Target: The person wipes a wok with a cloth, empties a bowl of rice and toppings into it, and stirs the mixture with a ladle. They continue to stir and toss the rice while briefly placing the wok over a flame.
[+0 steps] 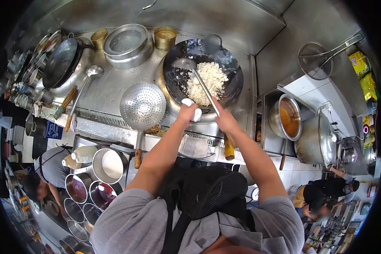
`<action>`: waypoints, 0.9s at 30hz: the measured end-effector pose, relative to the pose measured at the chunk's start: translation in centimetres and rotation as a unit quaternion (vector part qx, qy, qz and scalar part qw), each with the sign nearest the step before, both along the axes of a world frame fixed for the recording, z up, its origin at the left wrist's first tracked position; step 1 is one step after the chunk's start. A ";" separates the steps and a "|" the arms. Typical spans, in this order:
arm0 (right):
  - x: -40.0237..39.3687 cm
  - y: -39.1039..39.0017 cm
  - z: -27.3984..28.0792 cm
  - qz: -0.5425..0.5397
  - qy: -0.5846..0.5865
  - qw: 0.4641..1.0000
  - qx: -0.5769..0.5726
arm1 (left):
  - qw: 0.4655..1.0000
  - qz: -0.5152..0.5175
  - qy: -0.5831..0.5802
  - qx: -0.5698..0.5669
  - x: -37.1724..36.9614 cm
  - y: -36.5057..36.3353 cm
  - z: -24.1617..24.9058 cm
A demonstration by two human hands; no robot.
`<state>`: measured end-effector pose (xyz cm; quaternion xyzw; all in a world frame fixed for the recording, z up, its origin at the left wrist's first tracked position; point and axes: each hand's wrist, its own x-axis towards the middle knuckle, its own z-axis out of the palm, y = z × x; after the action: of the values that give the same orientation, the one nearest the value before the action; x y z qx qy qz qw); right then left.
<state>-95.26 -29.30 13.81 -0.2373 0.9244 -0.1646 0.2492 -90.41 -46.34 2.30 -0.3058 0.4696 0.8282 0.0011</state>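
Note:
A dark wok (235, 63) sits on the burner in front of me, with a mound of pale rice (207, 80) in it. My left hand (187, 114) is closed around a folded white cloth (197, 114) at the wok's near rim; whether a wok handle lies under the cloth is hidden. My right hand (225, 119) grips the handle of a metal ladle (184, 63). The ladle's bowl is over the left side of the wok, beside the rice.
Left of the wok lies a large perforated skimmer (143, 105). Behind stand a metal pot of water (127, 46) and a brass-coloured can (165, 38). A pot of brown liquid (288, 116) is at right. Sauce pots (110, 165) and a co-worker (51, 167) are at lower left.

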 end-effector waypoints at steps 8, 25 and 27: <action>4.1 12.4 4.8 0.040 0.058 0.980 0.186 | 0.999 -0.003 -0.034 0.016 0.0 -0.5 0.7; 0.3 3.1 -0.6 -0.010 0.052 0.983 0.178 | 0.999 -0.007 -0.040 0.033 -0.5 1.1 0.5; 0.6 2.0 -1.1 -0.019 0.062 0.984 0.163 | 0.999 0.019 -0.035 0.037 -0.3 1.3 0.8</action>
<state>-94.66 -27.34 12.75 -0.1854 0.9568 -0.0015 0.2239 -90.73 -45.09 3.09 -0.3433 0.4322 0.8338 0.0136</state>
